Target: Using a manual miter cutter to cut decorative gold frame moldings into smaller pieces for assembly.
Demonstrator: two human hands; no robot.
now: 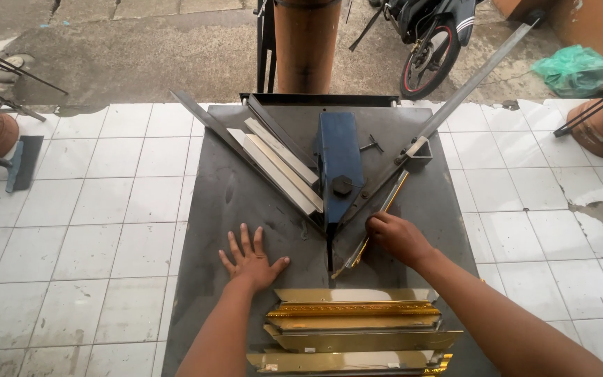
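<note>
Meanwhile, left hand [251, 260] lay flat, empty, on the metal table [427, 202] — right hand [398, 236], at three o'clock of it, pinched a gold moulding strip [385, 208]

Soft, even daylight, faint shadows, mild glare on the gold mouldings [354, 324], sharp focus, wide-angle bending at edges.

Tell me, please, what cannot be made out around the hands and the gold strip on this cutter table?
Head view only:
- Right hand: its fingertips curl over the gold strip, hiding the grip.
- Strip's upper end: hidden under the right fence.
- Blade: covered by the blue housing.
- Stack of gold mouldings: cut off by the bottom edge and partly by the right forearm.
- Left hand: lies flat on the table, its palm side unseen.
</note>
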